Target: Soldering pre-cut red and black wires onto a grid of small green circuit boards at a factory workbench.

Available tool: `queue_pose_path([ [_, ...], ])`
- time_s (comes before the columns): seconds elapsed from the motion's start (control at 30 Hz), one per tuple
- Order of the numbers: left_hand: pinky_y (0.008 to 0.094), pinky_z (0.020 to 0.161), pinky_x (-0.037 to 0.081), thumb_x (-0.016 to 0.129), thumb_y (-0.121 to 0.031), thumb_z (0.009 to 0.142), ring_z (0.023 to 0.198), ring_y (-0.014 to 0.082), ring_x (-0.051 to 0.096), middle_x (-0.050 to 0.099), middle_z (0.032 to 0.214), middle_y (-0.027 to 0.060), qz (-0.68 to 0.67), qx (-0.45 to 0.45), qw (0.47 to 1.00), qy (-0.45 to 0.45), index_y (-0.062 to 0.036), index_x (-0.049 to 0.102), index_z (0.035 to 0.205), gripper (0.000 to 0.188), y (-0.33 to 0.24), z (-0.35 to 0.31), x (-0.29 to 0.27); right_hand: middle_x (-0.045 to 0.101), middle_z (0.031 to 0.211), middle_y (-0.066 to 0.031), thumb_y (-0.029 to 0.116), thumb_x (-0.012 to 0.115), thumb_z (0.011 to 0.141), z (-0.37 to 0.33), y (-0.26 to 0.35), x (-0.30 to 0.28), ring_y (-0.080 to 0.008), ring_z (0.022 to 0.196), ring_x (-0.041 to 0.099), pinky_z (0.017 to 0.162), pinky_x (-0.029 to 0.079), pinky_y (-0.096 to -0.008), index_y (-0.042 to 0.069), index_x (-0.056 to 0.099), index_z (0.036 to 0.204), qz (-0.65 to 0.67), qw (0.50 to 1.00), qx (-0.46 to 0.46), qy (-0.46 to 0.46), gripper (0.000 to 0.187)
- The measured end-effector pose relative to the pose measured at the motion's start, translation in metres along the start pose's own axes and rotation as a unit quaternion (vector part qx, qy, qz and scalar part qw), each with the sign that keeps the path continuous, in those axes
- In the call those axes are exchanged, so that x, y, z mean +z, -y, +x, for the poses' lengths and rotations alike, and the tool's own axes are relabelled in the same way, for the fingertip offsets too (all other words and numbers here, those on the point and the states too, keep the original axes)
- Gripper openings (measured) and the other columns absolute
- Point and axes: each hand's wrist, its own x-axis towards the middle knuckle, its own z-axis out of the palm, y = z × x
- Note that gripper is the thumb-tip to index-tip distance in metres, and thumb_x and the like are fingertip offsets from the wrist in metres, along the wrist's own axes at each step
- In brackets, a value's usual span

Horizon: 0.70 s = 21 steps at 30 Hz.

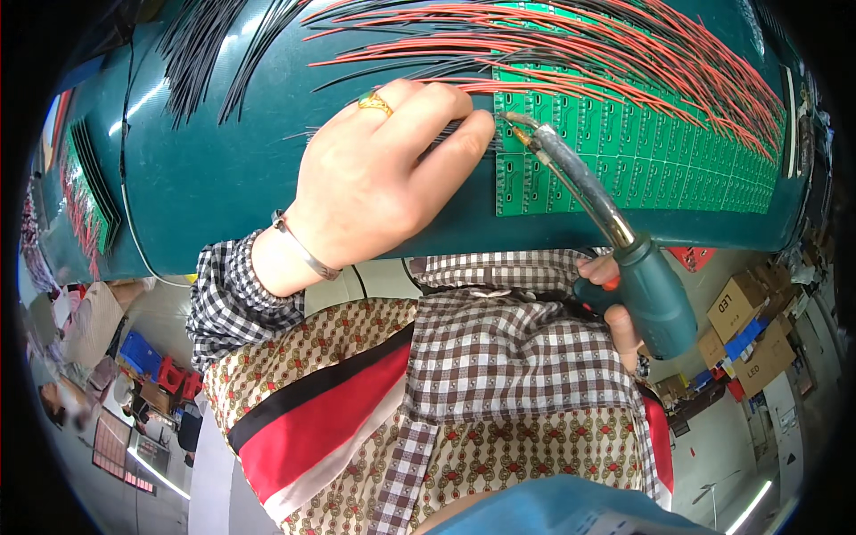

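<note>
My left hand (pixel 374 169) is closed in a pinch at the left edge of a panel of green circuit boards (pixel 624 174). Thin black wires (pixel 446 135) show between its fingers, and their tails stick out behind the hand; how many it grips is hidden. My right hand (pixel 615 308), partly hidden, is wrapped round the handle of a green soldering gun (pixel 655 294). The gun's metal tube slants up and left, and its tip sits over the panel's left edge, close to my left fingertips. Red and black wires (pixel 553 58) fan out across the panel's upper rows.
Loose black wires (pixel 201 53) lie at the table's far left. Nearer the left edge stands a stack of green boards (pixel 92 183) with red wires. A cable (pixel 127 205) runs down the teal table mat (pixel 214 169). Cardboard boxes (pixel 749 312) stand on the floor at right.
</note>
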Motion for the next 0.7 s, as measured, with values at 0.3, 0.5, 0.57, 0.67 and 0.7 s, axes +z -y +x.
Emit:
queue_pose_path([
  [0.3,0.034,0.067,0.055,0.073,0.001,0.068,0.08,0.0261,0.068,0.067,0.095,0.0101,0.007,0.004,1.0,0.004,-0.0003,0.073,0.104,0.036,0.0,0.0,-0.001,0.07,0.109,-0.0145,0.034,0.085,0.086,0.001,0.004,0.004,-0.027,0.104,0.071,0.093,0.056,-0.0398,-0.002,0.069,0.113,0.018,1.0,0.01,-0.016,0.048],
  [0.5,0.0342,0.068,0.055,0.072,0.001,0.068,0.08,0.0263,0.068,0.066,0.095,0.0107,0.007,0.004,1.0,0.003,0.0006,0.073,0.104,0.036,0.0,0.0,-0.002,0.07,0.108,-0.0155,0.033,0.085,0.087,0.0,-0.003,-0.006,-0.0279,0.104,0.071,0.095,0.057,-0.0412,-0.003,0.067,0.116,0.006,1.0,-0.001,0.015,0.049],
  [0.57,0.0341,0.068,0.055,0.072,0.001,0.068,0.08,0.0263,0.068,0.066,0.095,0.0108,0.011,0.008,1.0,-0.002,0.0008,0.073,0.104,0.036,0.0,0.0,-0.001,0.07,0.107,-0.016,0.032,0.085,0.087,-0.001,-0.006,-0.004,-0.0285,0.103,0.071,0.095,0.057,-0.0424,-0.004,0.067,0.117,-0.016,0.999,-0.013,0.031,0.05],
  [0.67,0.034,0.068,0.055,0.072,0.0,0.068,0.08,0.0263,0.068,0.066,0.095,0.0108,0.011,0.011,1.0,-0.001,0.0008,0.073,0.104,0.036,0.001,0.0,-0.001,0.059,0.1,-0.0151,0.038,0.068,0.095,-0.004,-0.005,0.009,-0.0283,0.095,0.062,0.096,0.054,-0.0518,-0.006,0.057,0.116,0.003,0.998,-0.06,-0.027,0.05],
  [0.7,0.034,0.068,0.055,0.072,0.0,0.068,0.08,0.0263,0.068,0.066,0.095,0.0108,0.011,0.012,1.0,-0.002,0.0008,0.073,0.104,0.036,0.001,0.0,-0.002,0.06,0.1,-0.0161,0.038,0.067,0.095,-0.003,-0.004,0.009,-0.0288,0.095,0.063,0.094,0.055,-0.0516,-0.007,0.057,0.116,0.005,0.997,-0.07,-0.024,0.05],
])
